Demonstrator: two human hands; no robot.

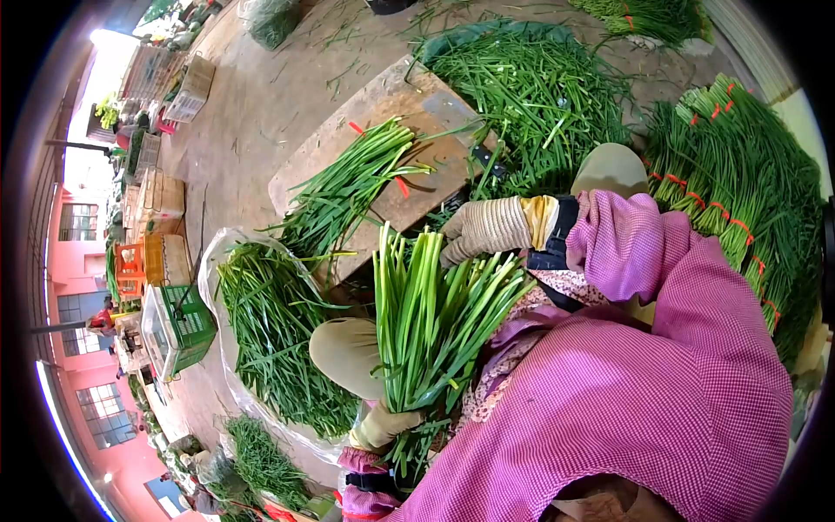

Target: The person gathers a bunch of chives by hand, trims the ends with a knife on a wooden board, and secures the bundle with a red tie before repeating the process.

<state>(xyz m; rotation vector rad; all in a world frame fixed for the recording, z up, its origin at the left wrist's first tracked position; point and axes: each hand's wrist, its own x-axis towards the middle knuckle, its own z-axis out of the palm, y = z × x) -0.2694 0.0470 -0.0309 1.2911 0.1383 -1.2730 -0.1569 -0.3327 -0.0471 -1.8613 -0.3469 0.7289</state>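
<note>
My left hand (384, 426), in a pale glove, is closed around the leafy lower part of a thick bunch of garlic chives (413, 331). The pale cut ends fan out away from that hand. At the upper stalks, my right hand (487, 228), in a ribbed work glove, has its fingers curled against the chives; the fingertips are partly hidden. Past my right hand lies a wooden board (422, 187) bearing loose chives (357, 178) and red ties (402, 187). A black-handled knife (489, 161) rests at the board's edge.
Loose chives fill a plastic-lined heap (278, 339) beside my left knee and another pile (531, 87) beyond the board. Tied chive bundles (722, 200) are stacked by my right side. Green crates (180, 326) and boxes (161, 200) stand farther off.
</note>
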